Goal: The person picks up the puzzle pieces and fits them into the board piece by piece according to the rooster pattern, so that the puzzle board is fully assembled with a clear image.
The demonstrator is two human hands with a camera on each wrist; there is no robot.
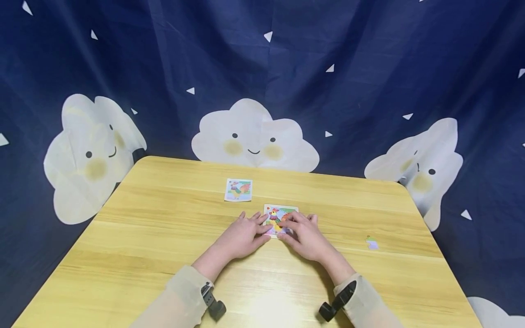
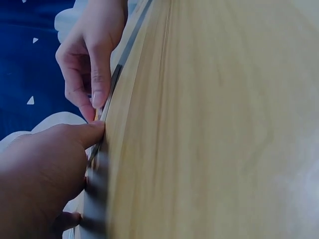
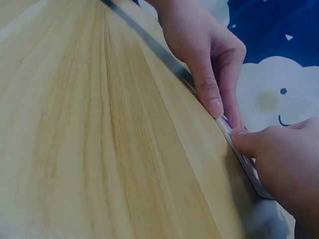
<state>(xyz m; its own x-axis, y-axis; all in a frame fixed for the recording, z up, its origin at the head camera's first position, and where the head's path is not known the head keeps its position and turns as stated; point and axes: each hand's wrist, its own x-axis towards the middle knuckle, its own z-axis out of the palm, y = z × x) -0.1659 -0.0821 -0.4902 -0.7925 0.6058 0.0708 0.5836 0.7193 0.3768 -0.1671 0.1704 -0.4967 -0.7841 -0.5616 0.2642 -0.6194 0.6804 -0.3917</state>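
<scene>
A small tray jigsaw puzzle (image 1: 280, 208) with a colourful rooster picture lies flat on the wooden table. My left hand (image 1: 245, 233) rests at its left side, fingers fairly straight over the picture and thumb at the front edge. From the right, my right hand (image 1: 305, 234) holds the puzzle with bent fingers on the picture and thumb at the near edge. Much of the picture is hidden under the fingers. In the right wrist view the puzzle's pale edge (image 3: 249, 172) runs beneath both thumbs. Whether a separate piece is under the right fingertips cannot be seen.
A paler rooster picture card (image 1: 239, 197) lies behind the puzzle to the left. Loose puzzle pieces (image 1: 372, 245), lavender and green, lie together on the right of the table (image 1: 164, 218). A dark blue curtain (image 1: 172, 54) with smiling clouds hangs behind the table.
</scene>
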